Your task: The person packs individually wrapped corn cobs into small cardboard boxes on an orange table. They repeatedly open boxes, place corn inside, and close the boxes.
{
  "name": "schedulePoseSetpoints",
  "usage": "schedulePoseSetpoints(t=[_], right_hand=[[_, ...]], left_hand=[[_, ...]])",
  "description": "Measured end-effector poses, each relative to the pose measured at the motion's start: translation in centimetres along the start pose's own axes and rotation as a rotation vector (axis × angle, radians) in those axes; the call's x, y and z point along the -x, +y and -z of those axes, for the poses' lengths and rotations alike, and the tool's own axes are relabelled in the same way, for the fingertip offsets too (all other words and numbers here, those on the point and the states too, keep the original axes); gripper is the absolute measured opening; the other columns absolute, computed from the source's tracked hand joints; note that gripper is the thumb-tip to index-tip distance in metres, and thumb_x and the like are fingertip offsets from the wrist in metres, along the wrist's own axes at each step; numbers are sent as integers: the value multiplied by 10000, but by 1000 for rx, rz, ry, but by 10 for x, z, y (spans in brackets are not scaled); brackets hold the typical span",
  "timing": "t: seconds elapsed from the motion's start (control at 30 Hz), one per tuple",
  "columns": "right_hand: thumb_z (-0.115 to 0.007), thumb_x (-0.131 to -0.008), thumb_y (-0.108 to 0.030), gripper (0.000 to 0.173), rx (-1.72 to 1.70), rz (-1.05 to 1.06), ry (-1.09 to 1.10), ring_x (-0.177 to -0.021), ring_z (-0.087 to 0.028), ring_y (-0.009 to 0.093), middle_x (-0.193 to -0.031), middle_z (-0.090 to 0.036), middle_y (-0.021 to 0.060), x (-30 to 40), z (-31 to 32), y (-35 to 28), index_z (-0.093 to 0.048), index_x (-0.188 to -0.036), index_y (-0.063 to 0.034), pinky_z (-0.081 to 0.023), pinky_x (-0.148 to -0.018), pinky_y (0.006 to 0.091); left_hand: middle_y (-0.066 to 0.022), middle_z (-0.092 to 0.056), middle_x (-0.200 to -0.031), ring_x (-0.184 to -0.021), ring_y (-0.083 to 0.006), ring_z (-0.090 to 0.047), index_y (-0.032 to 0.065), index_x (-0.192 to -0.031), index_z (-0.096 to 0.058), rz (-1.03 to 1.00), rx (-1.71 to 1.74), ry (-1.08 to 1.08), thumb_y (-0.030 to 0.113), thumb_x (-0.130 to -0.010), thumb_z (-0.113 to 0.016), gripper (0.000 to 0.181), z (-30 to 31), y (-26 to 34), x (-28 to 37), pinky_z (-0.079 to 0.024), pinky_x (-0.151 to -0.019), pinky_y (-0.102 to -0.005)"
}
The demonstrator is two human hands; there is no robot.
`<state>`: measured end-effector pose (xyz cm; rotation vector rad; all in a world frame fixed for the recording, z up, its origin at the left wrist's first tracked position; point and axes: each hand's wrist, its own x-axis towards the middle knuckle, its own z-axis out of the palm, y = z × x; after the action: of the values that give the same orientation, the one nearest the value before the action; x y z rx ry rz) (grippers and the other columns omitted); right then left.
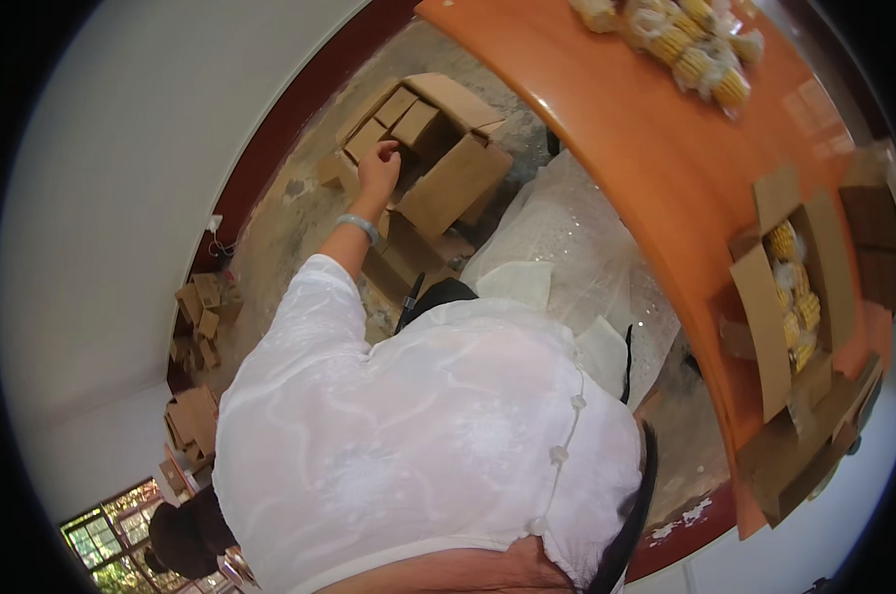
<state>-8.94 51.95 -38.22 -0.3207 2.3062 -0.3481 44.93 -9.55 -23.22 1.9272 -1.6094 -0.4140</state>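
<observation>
My left hand [380, 167], with a pale bangle on the wrist, reaches over an open cardboard carton [452, 185] on the floor. Its fingers are bent, with a gap between thumb and forefinger, beside the small brown boxes [418, 122] packed in the carton. Nothing shows in its grasp; whether a fingertip touches a box is unclear. My right hand is out of view. On the orange table to my right, an open carton [760, 334] holds wrapped corn cobs [797, 297]. More cobs in clear plastic [689, 56] lie in a heap at the table's far end.
The orange table [641, 185] curves along my right side. Another open carton [407, 252] stands on the floor close to me. Small boxes [203, 312] are piled by the wall at left, with larger cartons [194, 419] behind. A dark-clothed person [188, 534] is at lower left.
</observation>
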Motion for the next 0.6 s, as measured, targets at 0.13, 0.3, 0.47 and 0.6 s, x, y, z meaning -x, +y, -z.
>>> schedulePoseSetpoints(t=[0.13,0.3,0.47,0.6], right_hand=[[-606,-921,-233,225,-15,9,-6,-679,-587,222,-747,-607,91,1,3,-30,-638,-820,-35,-490,-622,382],[-627,-922,-260,247,-2,49,-23,-742,-631,230,-791,-657,109,-3,4,-60,-681,-876,-23,-510,-674,394],[-648,-924,-287,286,-58,148,-15,-804,-675,238,-836,-706,127,-19,-22,-72,-723,-932,-11,-530,-727,405],[-665,-925,-308,324,-189,375,55,-854,-711,244,-872,-746,142,-36,-20,-72,-757,-977,-2,-546,-769,415]], left_hand=[[-132,-679,-983,-848,-231,-679,17,-1118,-687,417,133,-20,124,-836,-744,307,-12,-40,-11,-583,-753,-384],[-191,-669,-1112,-991,-298,-675,-44,-1233,-604,747,388,-69,228,-826,-785,522,-58,-37,-39,-606,-791,-443],[-383,-349,-1516,-1384,-436,-441,-98,-1522,-294,625,-77,-141,522,-804,-774,1064,-112,-19,-96,-435,-1119,-441],[-211,-383,-1573,-1361,-324,-481,-25,-1548,-318,723,142,-100,524,-887,-676,930,-128,-49,-100,-440,-1101,-463]])
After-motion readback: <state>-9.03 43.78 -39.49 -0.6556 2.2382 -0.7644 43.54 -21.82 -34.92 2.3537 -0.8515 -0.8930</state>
